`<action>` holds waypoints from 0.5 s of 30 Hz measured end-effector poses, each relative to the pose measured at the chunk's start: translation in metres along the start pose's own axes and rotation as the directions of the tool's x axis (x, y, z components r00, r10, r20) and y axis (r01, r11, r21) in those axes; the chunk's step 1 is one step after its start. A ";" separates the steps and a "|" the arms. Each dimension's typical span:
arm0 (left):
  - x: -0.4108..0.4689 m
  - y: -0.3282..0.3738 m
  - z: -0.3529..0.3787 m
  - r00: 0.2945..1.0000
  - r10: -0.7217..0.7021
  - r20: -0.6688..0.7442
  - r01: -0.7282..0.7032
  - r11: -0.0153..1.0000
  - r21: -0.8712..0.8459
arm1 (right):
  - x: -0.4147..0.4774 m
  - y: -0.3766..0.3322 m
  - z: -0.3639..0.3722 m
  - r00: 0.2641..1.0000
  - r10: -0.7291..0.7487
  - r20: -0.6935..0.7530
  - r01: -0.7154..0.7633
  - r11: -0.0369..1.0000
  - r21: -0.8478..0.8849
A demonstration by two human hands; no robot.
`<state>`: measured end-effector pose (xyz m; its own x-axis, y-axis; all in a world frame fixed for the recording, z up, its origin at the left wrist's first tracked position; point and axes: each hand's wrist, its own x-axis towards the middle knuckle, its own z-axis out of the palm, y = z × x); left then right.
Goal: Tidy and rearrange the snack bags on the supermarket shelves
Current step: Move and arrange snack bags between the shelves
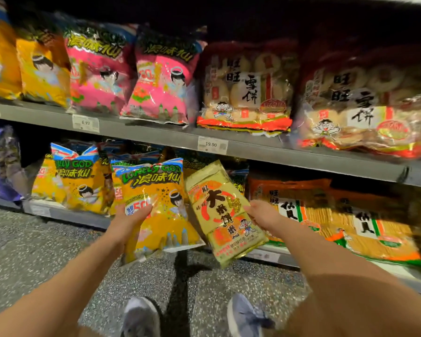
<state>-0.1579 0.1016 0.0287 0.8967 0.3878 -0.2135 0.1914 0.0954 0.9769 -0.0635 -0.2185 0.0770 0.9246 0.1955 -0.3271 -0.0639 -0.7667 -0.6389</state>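
The upper shelf [156, 136] is packed to its edge: pink bags [100, 69] and cracker packs [248, 86] stand touching side by side, with dark room only above their tops. On the lower shelf [66, 212] a dark gap opens between the purple bag [0, 164] and the yellow bags [80, 186], and free room lies above the flat orange packs [350, 222] at the right. The middle is blocked by the held bag [161, 215] in the left hand [129, 215] and the gold pack [221, 215] in the right hand [260, 212], side by side before the shelf; the floor [34, 251] in front lies open.
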 end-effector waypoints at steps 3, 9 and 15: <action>0.011 0.001 0.006 0.998 -0.052 -0.016 0.053 0.998 0.033 | 0.001 0.028 -0.018 0.997 0.069 -0.036 -0.070 0.997 -0.035; 0.052 -0.011 0.031 0.994 -0.090 -0.053 0.097 0.987 0.128 | 0.014 0.070 -0.042 0.975 0.162 -0.154 -0.163 0.987 0.008; 0.085 -0.010 0.075 0.991 -0.129 -0.025 0.132 0.977 0.169 | 0.039 0.088 -0.030 0.980 0.151 -0.129 -0.139 0.985 0.100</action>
<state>-0.0535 0.0644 0.0020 0.8539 0.3953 -0.3384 0.3726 -0.0105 0.9279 -0.0216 -0.2966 0.0286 0.9449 -0.0027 -0.3274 -0.2286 -0.7213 -0.6538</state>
